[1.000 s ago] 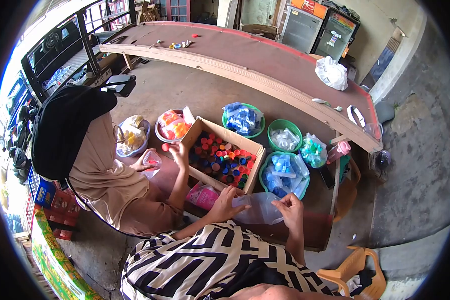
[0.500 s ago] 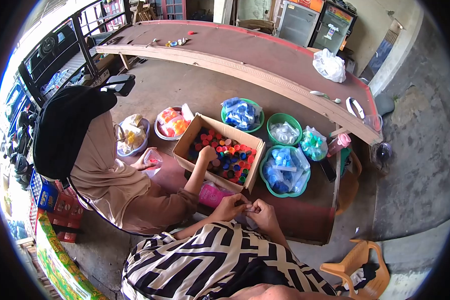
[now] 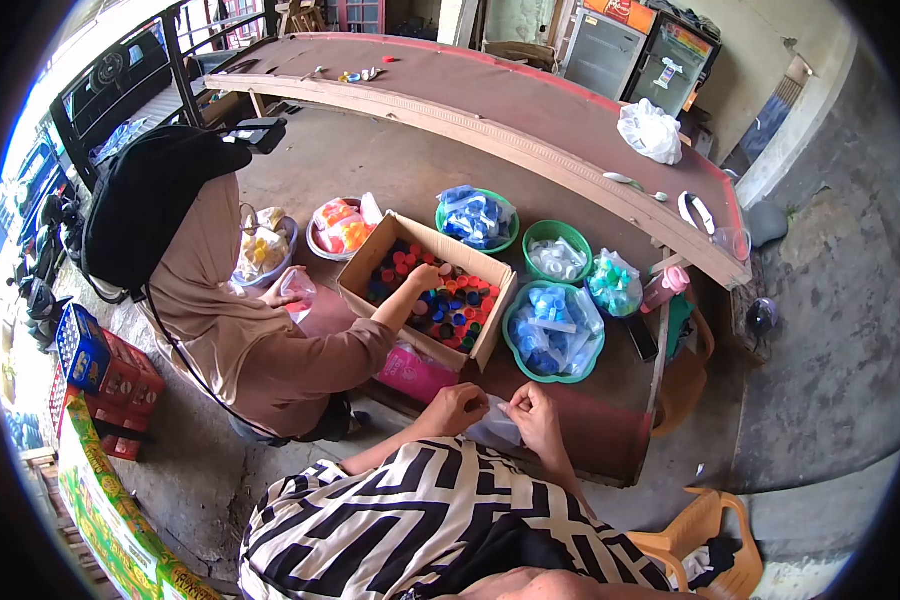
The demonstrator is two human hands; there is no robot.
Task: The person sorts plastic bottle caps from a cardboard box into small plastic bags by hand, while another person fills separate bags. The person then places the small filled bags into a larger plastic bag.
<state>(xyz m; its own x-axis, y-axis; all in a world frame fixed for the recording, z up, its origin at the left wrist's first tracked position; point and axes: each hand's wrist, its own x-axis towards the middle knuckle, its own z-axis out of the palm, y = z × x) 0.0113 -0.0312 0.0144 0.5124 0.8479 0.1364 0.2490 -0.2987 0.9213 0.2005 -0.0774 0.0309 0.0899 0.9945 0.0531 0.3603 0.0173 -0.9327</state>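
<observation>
Between my two hands, low in the view, hangs a clear plastic bag (image 3: 494,428). My left hand (image 3: 457,408) pinches the bag at its left side, and my right hand (image 3: 533,412) pinches it on the right. Just beyond them stands a cardboard box (image 3: 422,343) of red, blue, green and dark bottle caps (image 3: 458,300). A pink package (image 3: 415,372) lies left of my left hand. Beyond my right hand is a green basin (image 3: 558,378) with bags of blue caps (image 3: 552,322).
On the left a co-worker (image 3: 270,370) reaches into the box, a small bag (image 3: 297,290) in the other hand. More basins (image 3: 558,232) of bagged caps surround the box. A pink bottle (image 3: 667,286) and a phone (image 3: 642,338) lie right. A long table (image 3: 470,90) stands behind.
My hands came together over the bag, then moved slightly apart. The co-worker's hand went from above the small bag into the box and remains among the caps, while that person leans further forward.
</observation>
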